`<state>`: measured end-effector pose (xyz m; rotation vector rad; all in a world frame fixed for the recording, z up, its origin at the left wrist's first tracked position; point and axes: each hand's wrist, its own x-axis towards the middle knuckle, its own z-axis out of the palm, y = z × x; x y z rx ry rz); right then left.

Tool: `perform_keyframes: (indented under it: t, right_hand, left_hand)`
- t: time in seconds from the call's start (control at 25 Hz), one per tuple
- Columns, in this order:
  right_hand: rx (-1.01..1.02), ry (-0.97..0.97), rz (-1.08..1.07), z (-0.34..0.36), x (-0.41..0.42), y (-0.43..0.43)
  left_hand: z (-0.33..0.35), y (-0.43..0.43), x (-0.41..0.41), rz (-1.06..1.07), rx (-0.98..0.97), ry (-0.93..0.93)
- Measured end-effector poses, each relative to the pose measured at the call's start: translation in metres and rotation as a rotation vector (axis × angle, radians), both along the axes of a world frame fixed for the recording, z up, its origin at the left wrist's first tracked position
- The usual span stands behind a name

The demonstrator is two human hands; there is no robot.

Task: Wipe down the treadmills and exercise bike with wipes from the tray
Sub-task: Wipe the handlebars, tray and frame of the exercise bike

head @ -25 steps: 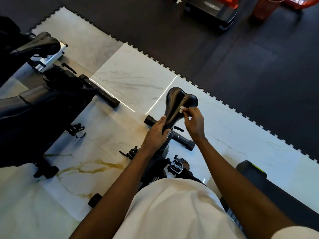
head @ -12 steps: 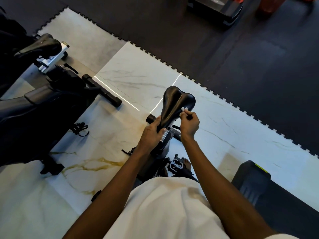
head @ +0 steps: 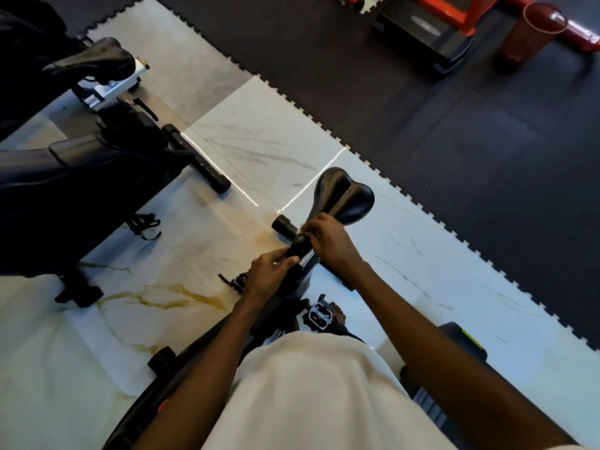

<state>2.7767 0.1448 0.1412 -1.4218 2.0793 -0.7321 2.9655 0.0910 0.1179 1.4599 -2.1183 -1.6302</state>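
The saddle (head: 349,194) of the exercise bike (head: 300,282) stands ahead of the person, over the marble-patterned floor mat (head: 276,141). Its narrow nose is clamped by the left hand (head: 269,271), fingers curled round it, apparently to steady it. The right hand (head: 324,237) is closed over the waist just behind, fingers curled together. A wipe is probably pressed beneath, though none can be seen. A second bike (head: 81,190) is parked well apart, leftward.
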Motion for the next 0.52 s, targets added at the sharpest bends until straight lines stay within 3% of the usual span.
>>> perform_keyframes:
  t: [0.2, 0.4, 0.52]
  right_hand:
    - [0.084, 0.104, -0.03, 0.009, -0.011, -0.014]
    - [0.118, 0.235, 0.4, 0.014, 0.011, -0.014]
    - [0.247, 0.349, 0.639, 0.017, 0.005, -0.035]
  left_hand:
    - [-0.018, 0.008, 0.024, 0.201, 0.035, -0.005]
    - [-0.032, 0.01, 0.02, 0.336, 0.021, 0.097]
    - [-0.032, 0.009, 0.006, 0.382, 0.057, 0.189]
